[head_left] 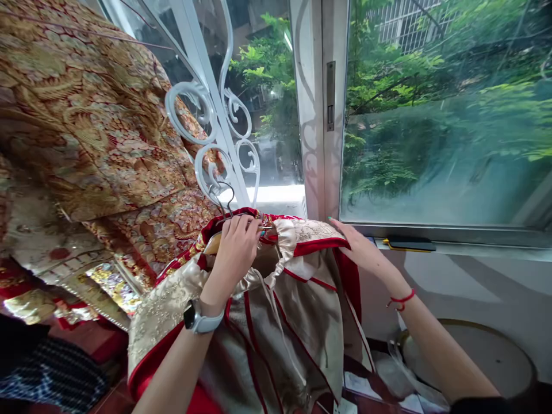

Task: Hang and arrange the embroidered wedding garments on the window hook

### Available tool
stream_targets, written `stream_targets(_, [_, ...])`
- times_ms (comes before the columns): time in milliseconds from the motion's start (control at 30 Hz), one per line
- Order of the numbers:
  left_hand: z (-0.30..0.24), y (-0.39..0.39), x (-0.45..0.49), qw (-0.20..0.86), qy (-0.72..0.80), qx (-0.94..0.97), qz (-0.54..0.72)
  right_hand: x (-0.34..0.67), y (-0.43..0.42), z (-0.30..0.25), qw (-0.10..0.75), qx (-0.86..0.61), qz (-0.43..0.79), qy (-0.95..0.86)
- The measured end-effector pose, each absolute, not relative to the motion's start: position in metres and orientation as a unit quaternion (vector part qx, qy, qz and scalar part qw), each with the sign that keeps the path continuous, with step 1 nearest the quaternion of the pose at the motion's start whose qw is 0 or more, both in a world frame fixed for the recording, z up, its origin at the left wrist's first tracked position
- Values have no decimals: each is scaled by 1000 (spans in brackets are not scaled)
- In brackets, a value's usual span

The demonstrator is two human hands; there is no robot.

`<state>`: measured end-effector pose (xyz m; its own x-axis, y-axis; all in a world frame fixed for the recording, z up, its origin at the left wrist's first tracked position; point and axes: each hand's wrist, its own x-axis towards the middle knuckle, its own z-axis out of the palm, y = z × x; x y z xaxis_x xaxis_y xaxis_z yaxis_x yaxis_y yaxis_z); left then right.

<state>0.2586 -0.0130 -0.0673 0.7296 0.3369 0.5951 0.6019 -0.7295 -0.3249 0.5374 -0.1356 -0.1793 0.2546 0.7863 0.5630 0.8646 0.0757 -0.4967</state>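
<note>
A cream and red embroidered garment (280, 310) hangs on a hanger whose metal hook (222, 198) catches on the white scrolled window grille (207, 115). My left hand (235, 247), with a smartwatch on its wrist, is closed around the hanger and collar at the top of the garment. My right hand (360, 247), a red string at its wrist, lies flat with fingers stretched on the garment's right shoulder.
A gold and red brocade garment (86, 126) hangs at the left, more folded embroidered cloth below it. A dark phone-like object (409, 245) lies on the window sill. A round table top (487, 356) stands at lower right. Trees show behind the glass.
</note>
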Motion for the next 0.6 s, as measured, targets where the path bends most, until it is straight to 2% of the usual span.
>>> stream_targets(67, [-67, -12, 256, 253, -257, -896, -260, 518, -150, -184, 447, -712, -115, -529])
stream_targets(167, [-66, -12, 254, 244, -247, -900, -265, 482, -159, -204, 502, -719, -121, -465])
stream_targets(367, [-66, -11, 250, 242, -237, -902, -268, 446, -125, -257, 531, -736, -127, -401])
stream_targets(600, [-67, -9, 250, 242, -230, -904, -267, 465, -107, -251, 544, -750, -177, -330])
